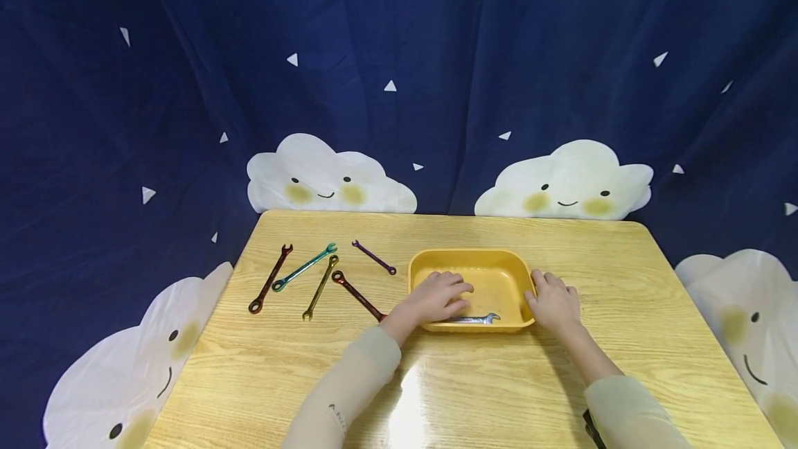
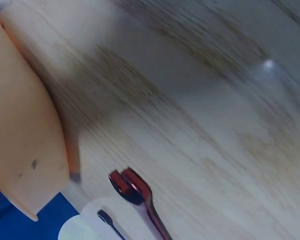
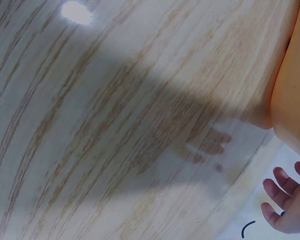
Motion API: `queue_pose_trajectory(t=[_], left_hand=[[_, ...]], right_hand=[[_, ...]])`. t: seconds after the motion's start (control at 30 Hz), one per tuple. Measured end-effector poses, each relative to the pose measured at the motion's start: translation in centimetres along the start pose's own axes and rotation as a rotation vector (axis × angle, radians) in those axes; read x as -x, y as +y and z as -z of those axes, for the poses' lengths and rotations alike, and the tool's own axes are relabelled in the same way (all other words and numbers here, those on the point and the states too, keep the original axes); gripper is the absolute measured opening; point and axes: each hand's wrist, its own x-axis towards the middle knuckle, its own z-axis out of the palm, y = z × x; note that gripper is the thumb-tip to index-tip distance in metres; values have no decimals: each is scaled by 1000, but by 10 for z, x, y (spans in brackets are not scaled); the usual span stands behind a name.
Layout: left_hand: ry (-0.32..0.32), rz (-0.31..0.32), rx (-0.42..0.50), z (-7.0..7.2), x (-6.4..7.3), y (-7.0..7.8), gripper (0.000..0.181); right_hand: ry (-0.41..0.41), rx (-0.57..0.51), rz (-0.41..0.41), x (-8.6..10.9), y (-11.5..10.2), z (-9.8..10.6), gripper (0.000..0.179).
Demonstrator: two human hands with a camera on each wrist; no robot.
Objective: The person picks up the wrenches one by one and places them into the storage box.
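Note:
A yellow plastic tray sits on the table, and a silver combination wrench lies inside along its near wall. My left hand is over the tray's left half, fingers loosely spread above the wrench, whose left end it hides. At the right wall, my right hand pinches the rim, thumb over the inner side; its other fingers are loosely bent outside. Left of the tray is a dark red wrench, one end hidden behind the left wrist.
Several more wrenches lie on the left: a red one, a teal one, a gold one and a small purple one. The wooden table ends at a dark blue curtain with cloud prints.

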Motion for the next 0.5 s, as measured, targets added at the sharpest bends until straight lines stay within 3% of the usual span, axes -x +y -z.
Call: queue_pose_trajectory(t=[0.5], left_hand=[[50, -11, 10, 17, 29, -14, 36]], right_hand=[[-19, -5, -9, 0, -1, 0, 39]])
